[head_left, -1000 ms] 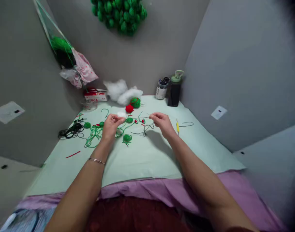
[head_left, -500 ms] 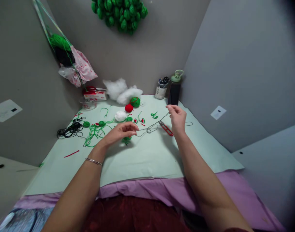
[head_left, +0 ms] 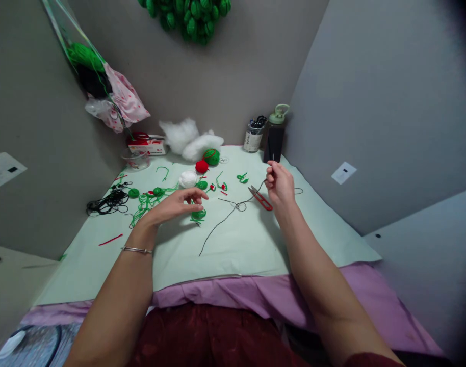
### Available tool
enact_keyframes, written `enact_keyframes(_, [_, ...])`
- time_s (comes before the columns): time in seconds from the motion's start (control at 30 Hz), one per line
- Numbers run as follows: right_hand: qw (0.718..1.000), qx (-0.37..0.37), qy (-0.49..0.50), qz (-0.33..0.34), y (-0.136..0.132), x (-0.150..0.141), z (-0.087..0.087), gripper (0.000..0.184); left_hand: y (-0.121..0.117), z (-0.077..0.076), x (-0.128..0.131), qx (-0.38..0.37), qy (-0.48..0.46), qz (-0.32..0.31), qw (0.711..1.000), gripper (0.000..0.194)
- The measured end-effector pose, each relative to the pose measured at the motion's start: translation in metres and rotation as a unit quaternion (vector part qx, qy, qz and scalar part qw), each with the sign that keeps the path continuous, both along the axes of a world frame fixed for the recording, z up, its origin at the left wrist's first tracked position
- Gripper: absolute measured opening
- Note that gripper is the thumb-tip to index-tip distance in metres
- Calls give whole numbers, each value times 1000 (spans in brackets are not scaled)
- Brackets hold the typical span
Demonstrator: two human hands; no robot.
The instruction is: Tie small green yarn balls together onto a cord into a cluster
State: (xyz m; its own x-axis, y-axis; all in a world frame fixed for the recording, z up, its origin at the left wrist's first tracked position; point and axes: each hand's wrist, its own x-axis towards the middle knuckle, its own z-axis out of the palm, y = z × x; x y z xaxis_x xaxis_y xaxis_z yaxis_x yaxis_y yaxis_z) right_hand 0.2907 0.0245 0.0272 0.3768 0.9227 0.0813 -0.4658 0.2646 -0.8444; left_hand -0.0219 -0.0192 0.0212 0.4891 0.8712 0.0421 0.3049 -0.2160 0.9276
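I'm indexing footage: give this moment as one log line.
right hand: holds dark thread; left hand: open, near green ball; snips: on table, beside thread

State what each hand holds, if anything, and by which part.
The right hand holds a thin, dark thread by its upper part; a slim, pale tip showing above is too small to identify. The left hand holds nothing visible.

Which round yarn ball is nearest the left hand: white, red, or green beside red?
The round white yarn ball, just beyond the left hand; the round red yarn ball and round green yarn ball lie farther back.
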Motion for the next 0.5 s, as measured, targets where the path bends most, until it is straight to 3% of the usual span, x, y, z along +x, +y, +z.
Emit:
enact_keyframes(0.17, [995,6,-73,61,-6,-18,-3,21,12,-21,-5,61,106,11,992,33])
enact_keyframes(0.27, [989,4,-106,99,-10,-29,-6,27,12,-21,-3,20,87,10,996,24])
enact_keyframes(0.37, [983,10,-137,123,-13,-38,-8,31,8,-10,7,-47,-99,98,989,22])
enact_keyframes(0.4, [981,11,-146,131,-15,-40,-9,32,6,-6,11,-70,-202,132,968,21])
enact_keyframes(0.5, [975,10,-165,152,-19,-47,-9,35,4,1,26,-172,-455,187,854,10])
